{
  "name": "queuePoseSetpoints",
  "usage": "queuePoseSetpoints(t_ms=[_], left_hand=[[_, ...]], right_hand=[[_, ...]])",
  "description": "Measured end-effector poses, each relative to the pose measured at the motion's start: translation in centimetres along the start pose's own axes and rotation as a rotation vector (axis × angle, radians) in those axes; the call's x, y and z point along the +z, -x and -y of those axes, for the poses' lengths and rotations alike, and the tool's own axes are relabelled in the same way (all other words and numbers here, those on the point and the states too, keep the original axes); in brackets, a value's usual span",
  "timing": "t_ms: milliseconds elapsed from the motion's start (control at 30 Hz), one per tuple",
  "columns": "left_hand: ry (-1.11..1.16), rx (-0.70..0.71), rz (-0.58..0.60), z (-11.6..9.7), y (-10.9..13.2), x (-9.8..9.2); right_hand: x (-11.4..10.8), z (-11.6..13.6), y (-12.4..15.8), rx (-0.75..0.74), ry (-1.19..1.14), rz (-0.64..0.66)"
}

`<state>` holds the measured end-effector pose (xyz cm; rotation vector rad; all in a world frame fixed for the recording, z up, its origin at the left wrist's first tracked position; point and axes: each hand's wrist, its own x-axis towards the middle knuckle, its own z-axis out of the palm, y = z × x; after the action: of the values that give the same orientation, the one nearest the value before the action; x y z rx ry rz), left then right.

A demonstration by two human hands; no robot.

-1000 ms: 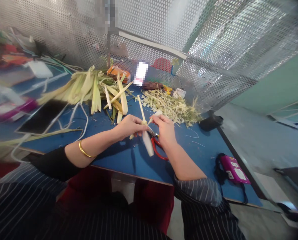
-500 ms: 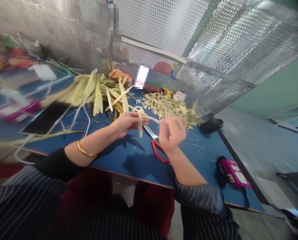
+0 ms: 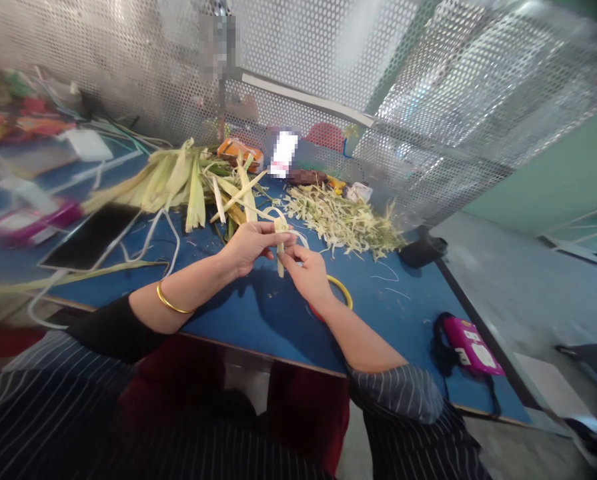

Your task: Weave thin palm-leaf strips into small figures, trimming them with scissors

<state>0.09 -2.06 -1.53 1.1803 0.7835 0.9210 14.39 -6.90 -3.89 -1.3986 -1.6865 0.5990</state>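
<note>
L hand (image 3: 252,248) has thumb + fingers clamped on a folded husk strip (image 3: 280,228); the fold sits at the fingertips, tail hanging below approx. upright, thin loops curving behind. R hand (image 3: 308,272) is just beside, fingertips at the tail's R side; can't tell if they're clamped on it. Strip's held above the blue table (image 3: 283,327), between both hands. Scissors (image 3: 349,293) partly hidden under R wrist. Husk bundle (image 3: 168,179) beyond L hand, shreds pile (image 3: 343,217) beyond R.
</note>
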Motion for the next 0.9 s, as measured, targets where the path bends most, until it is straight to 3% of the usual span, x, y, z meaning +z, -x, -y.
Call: queuePoseSetpoints(t_ms=[300, 400, 467, 600, 633, 700, 767, 900], left_hand=[[0.048, -0.009, -0.018, -0.6, 0.1, 0.1], [0.037, -0.010, -0.020, -0.6, 0.1, 0.1], [0.028, -0.008, -0.028, -0.6, -0.1, -0.1], [-0.007, 0.023, -0.033, -0.5, -0.3, -0.5], [-0.018, 0.021, -0.017, -0.5, -0.3, -0.6], [-0.029, -0.002, 0.030, -0.7, -0.1, -0.6], [-0.020, -0.034, 0.058, -0.8, 0.1, -0.5], [-0.046, -0.019, 0.048, -0.9, 0.4, -0.3]], right_hand=[[-0.6, 1.9, 0.5, 0.105, -0.327, 0.391], [-0.7, 2.2, 0.8, 0.068, -0.304, 0.498], [-1.0, 2.2, 0.9, -0.023, -0.157, 0.395], [-2.0, 1.7, 0.5, -0.230, 0.220, -0.212], [-2.2, 1.5, 0.2, -0.262, 0.297, -0.309], [-2.6, 1.0, -0.3, -0.295, 0.403, -0.330], [-2.7, 0.7, -0.6, -0.294, 0.448, -0.248], [-2.4, 0.6, -0.7, -0.241, 0.386, -0.170]])
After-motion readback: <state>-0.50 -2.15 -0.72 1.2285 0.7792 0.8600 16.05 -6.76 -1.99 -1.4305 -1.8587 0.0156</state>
